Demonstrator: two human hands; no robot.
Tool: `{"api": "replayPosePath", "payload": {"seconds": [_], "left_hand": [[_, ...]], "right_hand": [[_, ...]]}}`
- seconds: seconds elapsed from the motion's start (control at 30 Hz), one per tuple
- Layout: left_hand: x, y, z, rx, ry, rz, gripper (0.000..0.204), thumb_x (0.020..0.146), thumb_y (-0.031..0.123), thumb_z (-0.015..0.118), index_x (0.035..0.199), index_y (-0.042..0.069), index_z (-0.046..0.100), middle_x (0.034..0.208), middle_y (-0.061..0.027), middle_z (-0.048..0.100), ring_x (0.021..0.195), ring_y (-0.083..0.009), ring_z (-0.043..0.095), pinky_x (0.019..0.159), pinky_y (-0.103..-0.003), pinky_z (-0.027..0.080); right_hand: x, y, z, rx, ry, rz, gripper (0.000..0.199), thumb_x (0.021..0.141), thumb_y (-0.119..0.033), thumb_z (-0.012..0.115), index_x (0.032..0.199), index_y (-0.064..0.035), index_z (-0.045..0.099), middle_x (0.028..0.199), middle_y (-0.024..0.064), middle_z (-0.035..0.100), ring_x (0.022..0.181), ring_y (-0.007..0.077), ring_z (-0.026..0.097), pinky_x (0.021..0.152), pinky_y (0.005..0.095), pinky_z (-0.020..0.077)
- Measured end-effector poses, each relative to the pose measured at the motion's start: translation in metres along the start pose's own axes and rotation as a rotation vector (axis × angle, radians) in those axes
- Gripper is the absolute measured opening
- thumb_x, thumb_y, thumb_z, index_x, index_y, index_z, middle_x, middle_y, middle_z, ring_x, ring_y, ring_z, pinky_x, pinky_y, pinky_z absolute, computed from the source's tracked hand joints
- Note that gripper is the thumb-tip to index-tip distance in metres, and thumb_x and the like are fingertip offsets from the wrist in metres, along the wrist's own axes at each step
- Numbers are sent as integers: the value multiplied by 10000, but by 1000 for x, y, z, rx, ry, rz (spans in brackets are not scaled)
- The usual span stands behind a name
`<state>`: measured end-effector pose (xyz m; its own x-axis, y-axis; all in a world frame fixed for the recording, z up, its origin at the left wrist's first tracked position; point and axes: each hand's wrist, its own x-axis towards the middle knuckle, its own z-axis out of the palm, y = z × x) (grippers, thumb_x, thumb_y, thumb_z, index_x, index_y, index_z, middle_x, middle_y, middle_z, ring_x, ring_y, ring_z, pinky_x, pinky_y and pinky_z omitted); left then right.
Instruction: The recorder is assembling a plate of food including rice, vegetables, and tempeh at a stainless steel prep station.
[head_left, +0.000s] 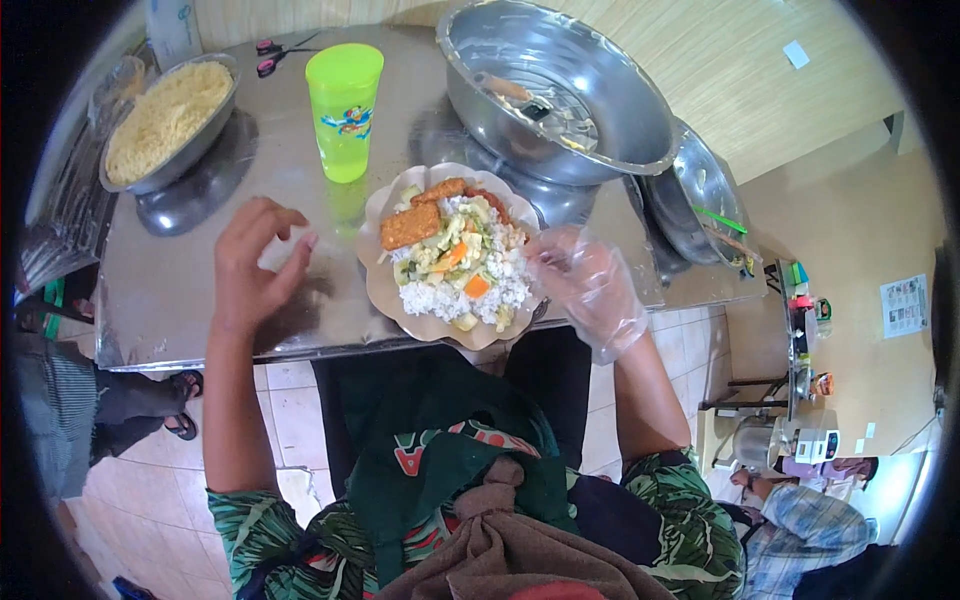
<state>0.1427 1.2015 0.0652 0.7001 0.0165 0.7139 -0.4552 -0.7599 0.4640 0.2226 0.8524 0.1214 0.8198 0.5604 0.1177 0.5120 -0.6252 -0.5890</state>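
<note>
This looks like a small food stall or a simple eatery kitchen. A shiny metal table (180, 290) holds food in big amounts. There is a very big metal bowl (600, 90) with a serving tool inside, and a metal bowl of yellow noodles (165, 120). More metal pans (700, 200) sit at the side. A portion of rice, vegetables and fried pieces lies on brown paper (385, 290), the way food is packed to sell. One hand wears a thin clear plastic glove (595, 290), as food sellers do. The floor has pale tiles (290, 420), and another person (800, 520) sits nearby.
</note>
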Motion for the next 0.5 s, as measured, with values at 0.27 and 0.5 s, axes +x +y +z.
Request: {"api": "replayPosePath", "payload": {"seconds": [0.27,0.5], "left_hand": [[-41,62,44,-125,-31,-362,89,787,57,733,829,29,660,730,-64,612,641,-172,527,594,-300,405],[-37,32,15,217,230,-368,75,840,50,705,855,15,640,731,-43,568,643,-130,443,593,-271,363]], "right_hand": [[24,11,10,-161,-100,-181,194,836,-103,680,1004,-6,675,882,136,655,774,262,656,717,369,515],[38,-15,11,-152,26,-368,188,799,-106,696,978,-50,683,964,115,656,860,310,643,744,392,513]]}}
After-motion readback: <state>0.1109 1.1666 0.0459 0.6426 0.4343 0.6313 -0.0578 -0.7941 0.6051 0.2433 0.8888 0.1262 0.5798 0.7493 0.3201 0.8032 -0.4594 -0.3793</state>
